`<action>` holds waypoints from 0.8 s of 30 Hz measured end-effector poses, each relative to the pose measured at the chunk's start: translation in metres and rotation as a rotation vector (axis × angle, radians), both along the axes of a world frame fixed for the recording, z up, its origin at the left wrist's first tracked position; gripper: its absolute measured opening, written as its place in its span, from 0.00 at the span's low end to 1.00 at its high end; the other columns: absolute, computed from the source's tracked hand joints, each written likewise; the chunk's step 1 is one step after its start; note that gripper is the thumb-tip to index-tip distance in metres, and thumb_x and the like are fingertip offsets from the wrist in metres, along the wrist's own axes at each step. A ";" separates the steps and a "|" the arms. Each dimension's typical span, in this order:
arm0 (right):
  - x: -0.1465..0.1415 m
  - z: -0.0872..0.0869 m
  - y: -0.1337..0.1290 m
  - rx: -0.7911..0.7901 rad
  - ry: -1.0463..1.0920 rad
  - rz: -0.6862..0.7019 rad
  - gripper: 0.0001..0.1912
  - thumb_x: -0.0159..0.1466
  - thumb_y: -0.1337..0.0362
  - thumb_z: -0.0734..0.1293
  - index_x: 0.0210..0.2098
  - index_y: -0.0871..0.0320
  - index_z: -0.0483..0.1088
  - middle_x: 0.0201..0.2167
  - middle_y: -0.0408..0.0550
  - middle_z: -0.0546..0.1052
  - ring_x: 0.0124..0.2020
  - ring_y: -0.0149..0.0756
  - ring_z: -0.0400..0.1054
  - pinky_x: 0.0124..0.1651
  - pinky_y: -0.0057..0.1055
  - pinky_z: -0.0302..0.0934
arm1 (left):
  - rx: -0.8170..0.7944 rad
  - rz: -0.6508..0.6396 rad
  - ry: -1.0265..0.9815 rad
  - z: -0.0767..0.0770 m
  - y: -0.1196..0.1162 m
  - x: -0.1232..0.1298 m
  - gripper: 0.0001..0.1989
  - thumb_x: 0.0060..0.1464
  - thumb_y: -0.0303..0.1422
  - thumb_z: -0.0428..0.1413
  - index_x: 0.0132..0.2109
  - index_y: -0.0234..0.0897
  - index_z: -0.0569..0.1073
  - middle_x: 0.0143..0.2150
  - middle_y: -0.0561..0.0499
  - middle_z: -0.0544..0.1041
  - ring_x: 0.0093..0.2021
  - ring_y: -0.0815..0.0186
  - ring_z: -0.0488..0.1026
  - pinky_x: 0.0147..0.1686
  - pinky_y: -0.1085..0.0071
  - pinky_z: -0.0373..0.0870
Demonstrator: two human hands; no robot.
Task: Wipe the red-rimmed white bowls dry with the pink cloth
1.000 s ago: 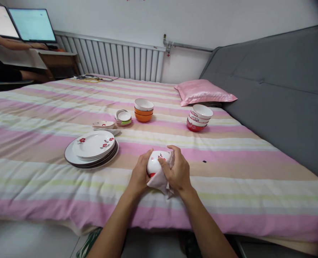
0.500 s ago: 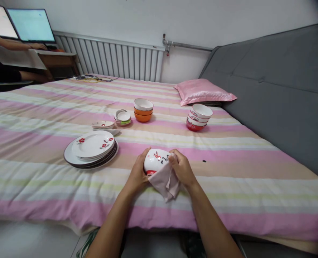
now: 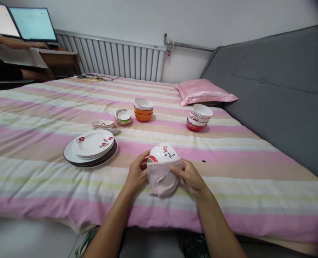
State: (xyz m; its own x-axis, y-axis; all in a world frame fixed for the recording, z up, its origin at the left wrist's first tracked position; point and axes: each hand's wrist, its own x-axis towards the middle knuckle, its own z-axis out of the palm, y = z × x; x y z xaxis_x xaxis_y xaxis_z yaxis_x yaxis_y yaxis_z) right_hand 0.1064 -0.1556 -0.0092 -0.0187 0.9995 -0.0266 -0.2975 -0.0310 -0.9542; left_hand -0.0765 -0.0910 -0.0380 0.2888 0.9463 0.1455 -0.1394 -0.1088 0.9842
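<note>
A white bowl [image 3: 164, 151] with red blossoms, dark lettering and a red foot is tilted between my two hands, just above the bed's near part. My left hand [image 3: 138, 171] grips its left side, fingers curled behind the rim area. With thumb in front and fingers behind, my right hand [image 3: 189, 176] pinches a pale pink cloth [image 3: 161, 180] against the bowl's right side. The cloth drapes over the lower front of the bowl and hides that part. To the left of my hands lies a stack of plates [image 3: 93, 143] with red flowers.
Beyond the plates stand small dishes [image 3: 103, 124], little bowls [image 3: 123, 115] and a stack of orange and white bowls [image 3: 143, 110]. Red and white bowls [image 3: 199, 117] are stacked at right, before a pink pillow [image 3: 204, 91]. A person's arm [image 3: 11, 42] rests at a desk far left.
The bowl has turned in my hands, its red foot now facing up and left. The cloth has spread across its front, and my right hand has shifted slightly right and down.
</note>
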 end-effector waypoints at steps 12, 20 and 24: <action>-0.021 -0.018 0.006 0.124 -0.033 -0.221 0.18 0.54 0.55 0.75 0.40 0.57 0.75 0.36 0.46 0.80 0.35 0.37 0.73 0.38 0.30 0.68 | 0.155 -0.147 0.132 0.009 -0.009 -0.009 0.50 0.39 0.32 0.67 0.68 0.36 0.54 0.63 0.40 0.67 0.59 0.48 0.68 0.57 0.59 0.67; -0.031 -0.029 0.003 0.158 -0.214 -0.163 0.21 0.43 0.59 0.80 0.35 0.58 0.77 0.35 0.50 0.82 0.36 0.44 0.76 0.39 0.36 0.71 | 0.085 -0.151 0.176 0.009 -0.004 -0.018 0.52 0.37 0.31 0.68 0.69 0.34 0.54 0.57 0.40 0.74 0.54 0.48 0.72 0.52 0.60 0.70; -0.030 -0.026 0.001 0.133 -0.217 -0.134 0.18 0.44 0.58 0.80 0.32 0.58 0.79 0.33 0.49 0.83 0.34 0.45 0.77 0.38 0.37 0.72 | 0.021 -0.168 0.050 0.014 -0.008 -0.015 0.49 0.38 0.31 0.69 0.67 0.35 0.58 0.55 0.40 0.76 0.52 0.50 0.74 0.50 0.59 0.71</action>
State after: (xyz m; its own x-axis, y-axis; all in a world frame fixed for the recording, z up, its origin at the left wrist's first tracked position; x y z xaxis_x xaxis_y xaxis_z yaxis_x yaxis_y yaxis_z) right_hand 0.0759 -0.1549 -0.0356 0.1052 0.9877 0.1157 -0.0789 0.1242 -0.9891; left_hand -0.0911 -0.0991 -0.0241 0.4497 0.8812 0.1460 -0.1080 -0.1087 0.9882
